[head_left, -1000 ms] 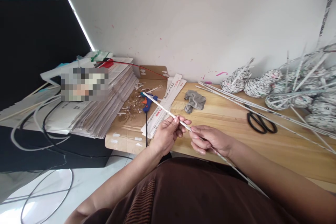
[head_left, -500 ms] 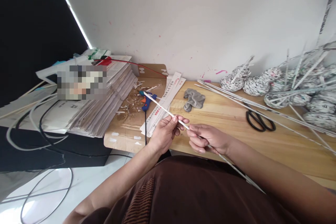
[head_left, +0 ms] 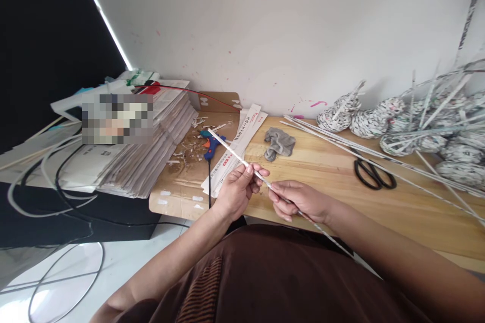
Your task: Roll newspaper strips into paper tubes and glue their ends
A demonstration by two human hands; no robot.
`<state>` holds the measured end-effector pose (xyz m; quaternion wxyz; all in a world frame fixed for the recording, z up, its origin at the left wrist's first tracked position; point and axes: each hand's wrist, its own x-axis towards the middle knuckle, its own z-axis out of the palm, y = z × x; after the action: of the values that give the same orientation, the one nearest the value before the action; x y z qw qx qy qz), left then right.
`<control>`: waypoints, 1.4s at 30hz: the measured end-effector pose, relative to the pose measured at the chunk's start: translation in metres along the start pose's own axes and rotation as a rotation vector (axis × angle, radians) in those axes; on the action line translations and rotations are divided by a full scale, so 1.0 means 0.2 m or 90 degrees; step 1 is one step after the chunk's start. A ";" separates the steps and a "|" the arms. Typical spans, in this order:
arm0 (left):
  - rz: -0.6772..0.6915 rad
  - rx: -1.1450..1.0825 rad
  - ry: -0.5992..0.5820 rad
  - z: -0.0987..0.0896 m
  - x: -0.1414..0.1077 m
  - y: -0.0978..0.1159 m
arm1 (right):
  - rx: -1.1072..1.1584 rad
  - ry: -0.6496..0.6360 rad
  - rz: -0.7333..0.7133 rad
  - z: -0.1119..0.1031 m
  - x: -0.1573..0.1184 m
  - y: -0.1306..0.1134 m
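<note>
at the left, beside the stack of newspapers [head_left: 151, 166], the blue glue gun [head_left: 212, 147] lies on cardboard [head_left: 170, 197], and the tip of the thin paper stick [head_left: 227, 147] now sits slightly higher against its teal end than half a second ago. the left hand [head_left: 237, 189] pinches the stick between thumb and fingers, and just right of it the right hand [head_left: 299, 199] closes around the lower part, both in nearly the same place as before; farther right, black-handled scissors [head_left: 374, 175] rest unmoved on the wooden counter [head_left: 322, 161].
</note>
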<state>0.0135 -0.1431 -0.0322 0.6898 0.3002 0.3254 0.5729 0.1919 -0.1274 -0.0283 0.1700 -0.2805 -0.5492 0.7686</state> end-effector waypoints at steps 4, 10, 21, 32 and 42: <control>0.000 0.011 0.001 0.00 0.01 0.00 | -0.315 0.204 -0.080 0.03 0.00 -0.04; 0.003 -0.009 0.009 0.00 0.01 0.02 | -0.004 0.039 -0.013 0.01 0.01 -0.01; 0.002 0.016 0.016 0.00 0.02 0.01 | -0.315 0.199 -0.094 0.03 -0.01 -0.03; -0.003 0.030 -0.030 0.00 0.01 0.00 | -0.252 0.194 -0.076 0.04 0.01 -0.05; 0.008 -0.004 -0.035 0.00 0.00 -0.01 | 0.038 -0.044 -0.012 -0.01 0.01 0.01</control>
<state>0.0148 -0.1436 -0.0342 0.6957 0.3156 0.3023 0.5701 0.1923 -0.1261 -0.0313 0.1666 -0.2431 -0.5346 0.7921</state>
